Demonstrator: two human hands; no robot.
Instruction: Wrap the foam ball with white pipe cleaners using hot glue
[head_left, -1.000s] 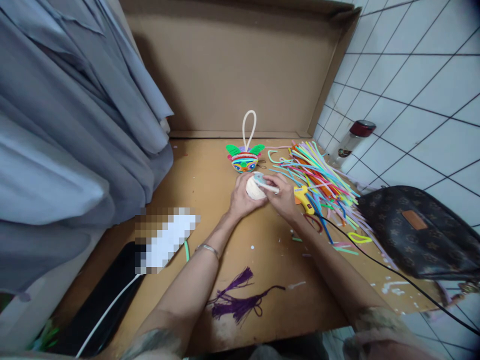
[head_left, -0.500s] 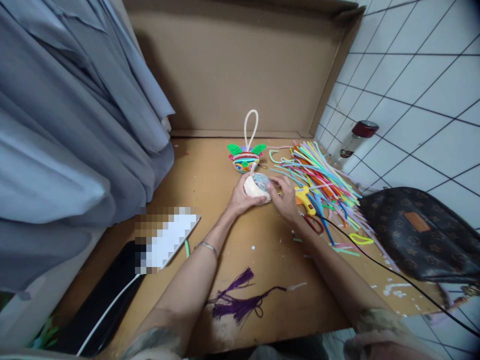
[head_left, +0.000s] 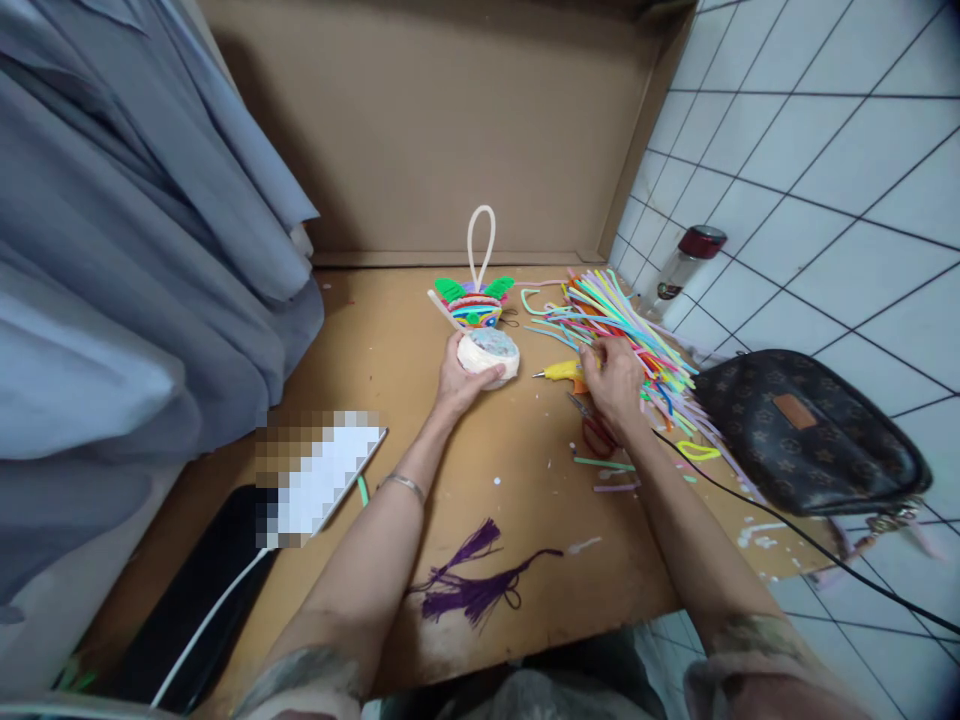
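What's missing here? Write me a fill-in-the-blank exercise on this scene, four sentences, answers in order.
The white-wrapped round piece is held in the person's ____ hand.
The right hand is at the yellow glue ____.
The tassels lying on the table are coloured ____.
Behind the red-lidded bottle, the wall is covered in white ____.

Missing words: left; gun; purple; tiles.

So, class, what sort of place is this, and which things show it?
Probably a home craft corner: colourful pipe cleaners and a yellow glue gun lie on a wooden table beside a tiled wall.
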